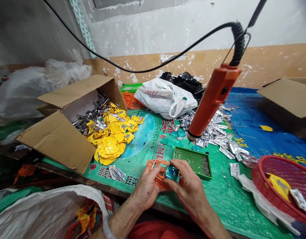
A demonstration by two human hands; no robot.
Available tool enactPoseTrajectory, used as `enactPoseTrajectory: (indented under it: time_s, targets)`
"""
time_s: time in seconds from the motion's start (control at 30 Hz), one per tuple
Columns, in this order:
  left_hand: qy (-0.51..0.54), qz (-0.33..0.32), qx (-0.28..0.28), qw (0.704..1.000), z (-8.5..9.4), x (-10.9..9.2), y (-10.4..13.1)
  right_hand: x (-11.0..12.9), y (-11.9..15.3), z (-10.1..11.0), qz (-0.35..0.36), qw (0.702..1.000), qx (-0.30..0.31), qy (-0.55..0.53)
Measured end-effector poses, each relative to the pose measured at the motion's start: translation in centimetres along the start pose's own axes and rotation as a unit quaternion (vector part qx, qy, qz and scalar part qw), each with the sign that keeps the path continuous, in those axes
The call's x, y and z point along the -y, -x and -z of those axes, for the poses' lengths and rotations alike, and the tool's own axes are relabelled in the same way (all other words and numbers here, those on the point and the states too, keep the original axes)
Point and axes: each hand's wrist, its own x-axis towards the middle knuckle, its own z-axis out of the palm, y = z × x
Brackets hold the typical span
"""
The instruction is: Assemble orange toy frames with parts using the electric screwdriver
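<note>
My left hand (pixel 148 186) is closed on an orange plastic lattice piece (pixel 159 182) above the table's front edge. A shiny blue-green part (pixel 171 172) lies against the lattice, pinched between the thumb and fingers of my right hand (pixel 186 181). Just beyond my right hand sits a green tray (pixel 192 161) of tiny metal pieces. An orange electric screwdriver (pixel 214 101) hangs tip down above the tray's far side. Yellow plastic parts (pixel 110 149) are heaped to the left of my hands.
An open cardboard box (pixel 60 139) spills dark metallic parts at left. A white bag (pixel 165 96) and silver pieces (pixel 217 132) lie behind. A red basket (pixel 261 172) stands at right, another box (pixel 289 99) beyond. A large sack (pixel 55 212) is at front left.
</note>
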Motion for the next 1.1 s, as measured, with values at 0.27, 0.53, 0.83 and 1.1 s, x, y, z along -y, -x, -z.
enactPoseTrajectory:
  time_s: [0.27,0.53,0.83,1.1]
  targets:
    - [-0.019,0.002,0.005,1.000,-0.3,0.1,0.3,-0.1,0.1,0.5,-0.049,0.998,0.003,-0.031]
    - [0.000,-0.002,0.000,1.000,-0.1,0.9,0.2,0.1,0.5,-0.4,-0.067,0.997,0.013,-0.033]
    - [0.030,-0.005,0.001,1.000,-0.3,1.1,0.4,0.0,0.7,0.0,-0.035,0.999,0.026,0.013]
    - [0.017,-0.016,0.007,1.000,-0.4,1.3,0.6,0.7,0.8,-0.1,0.009,0.995,0.023,0.093]
